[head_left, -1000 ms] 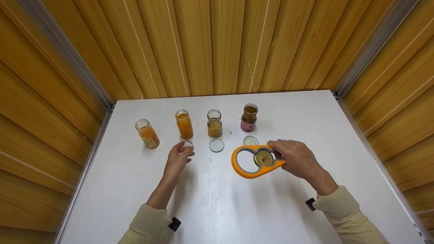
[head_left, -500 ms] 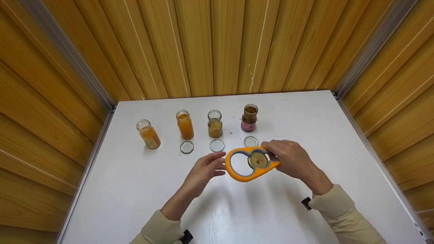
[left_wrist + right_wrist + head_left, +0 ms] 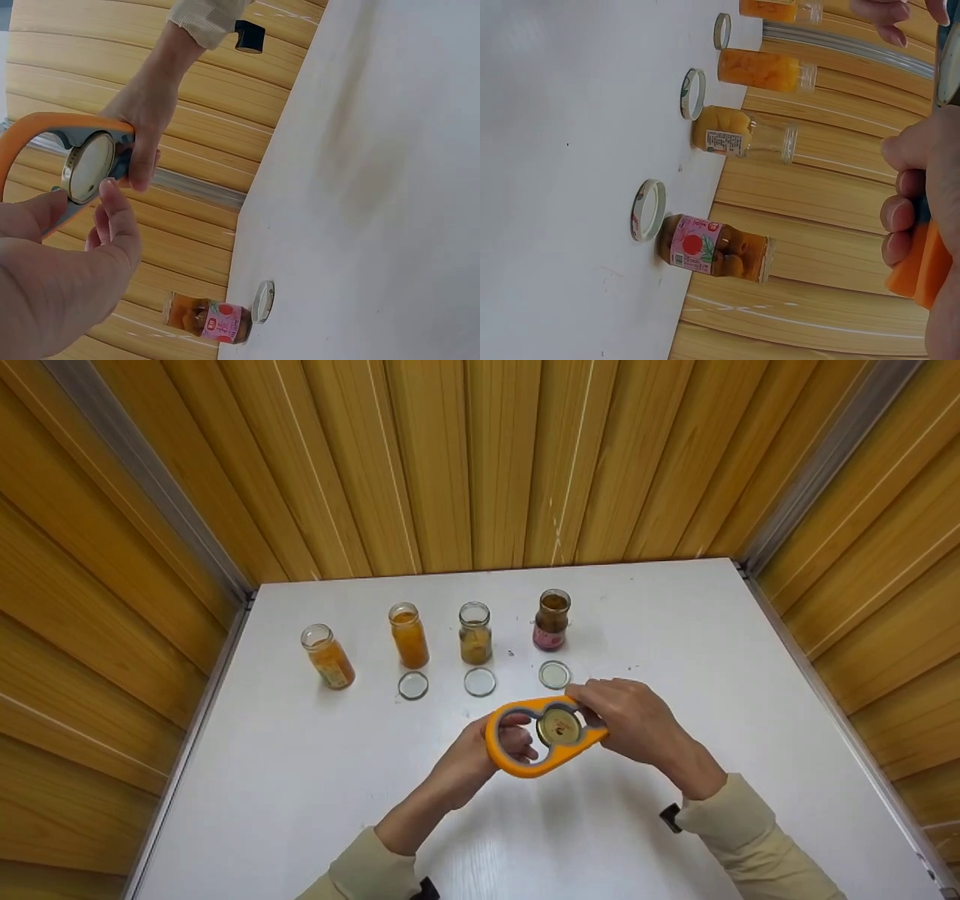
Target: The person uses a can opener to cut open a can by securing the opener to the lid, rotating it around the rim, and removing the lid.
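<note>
My right hand (image 3: 634,720) grips an orange and grey jar opener (image 3: 517,769) by its handle end, above the table. A gold lid (image 3: 559,726) sits in the opener's smaller opening. Behind the opener is my left hand (image 3: 472,757), its fingers partly visible through the larger opening. In the left wrist view, the thumb and forefinger of that hand (image 3: 82,270) are loosely bent at the lid's lower edge (image 3: 90,169); whether they touch it I cannot tell. The right wrist view shows the right fingers (image 3: 896,214) wrapped round the handle.
Uncapped glass jars stand in a row: two with orange contents (image 3: 330,664) (image 3: 409,641), one with pale yellow pieces (image 3: 475,641), one dark with a pink label (image 3: 551,622). Three lids (image 3: 413,685) (image 3: 480,682) (image 3: 555,675) lie before them on the white table (image 3: 262,772). Wood-look panels (image 3: 495,465) enclose it.
My left hand has moved right from the lid near the second jar, to behind the jar opener. My right hand has brought the opener, with the gold lid in it, slightly left and nearer.
</note>
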Available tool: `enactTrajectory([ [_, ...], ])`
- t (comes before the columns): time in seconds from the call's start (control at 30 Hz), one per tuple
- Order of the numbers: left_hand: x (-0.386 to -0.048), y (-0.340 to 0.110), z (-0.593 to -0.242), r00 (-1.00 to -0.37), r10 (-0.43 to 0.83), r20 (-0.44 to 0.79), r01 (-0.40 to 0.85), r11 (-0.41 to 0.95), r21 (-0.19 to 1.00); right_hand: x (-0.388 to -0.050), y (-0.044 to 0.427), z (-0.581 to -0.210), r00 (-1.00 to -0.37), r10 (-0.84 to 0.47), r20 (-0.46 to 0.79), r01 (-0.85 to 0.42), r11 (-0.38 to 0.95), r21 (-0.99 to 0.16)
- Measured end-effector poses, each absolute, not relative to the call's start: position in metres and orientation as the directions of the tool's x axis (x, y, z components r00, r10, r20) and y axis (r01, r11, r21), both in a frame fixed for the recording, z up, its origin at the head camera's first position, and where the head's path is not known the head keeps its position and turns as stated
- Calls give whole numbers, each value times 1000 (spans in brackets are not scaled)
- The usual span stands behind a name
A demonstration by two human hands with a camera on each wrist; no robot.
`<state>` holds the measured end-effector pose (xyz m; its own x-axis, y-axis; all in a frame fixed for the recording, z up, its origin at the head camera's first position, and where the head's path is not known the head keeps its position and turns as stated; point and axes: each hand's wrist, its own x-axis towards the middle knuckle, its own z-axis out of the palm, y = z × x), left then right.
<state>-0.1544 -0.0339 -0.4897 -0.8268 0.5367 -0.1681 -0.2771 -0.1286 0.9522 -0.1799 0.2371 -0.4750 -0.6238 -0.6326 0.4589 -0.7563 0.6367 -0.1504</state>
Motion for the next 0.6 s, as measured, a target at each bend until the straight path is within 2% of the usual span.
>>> enactTrajectory([
  [0.27, -154, -31, -492, -817, 572, -70, -213, -186, 959, -181, 233, -480, -607, -631, 483, -766, 627, -143],
  [0.6, -151, -24, -489, -843, 531, -90, -212, -173, 962, -180, 228, -485, -595, -639, 487, -775, 617, -137],
])
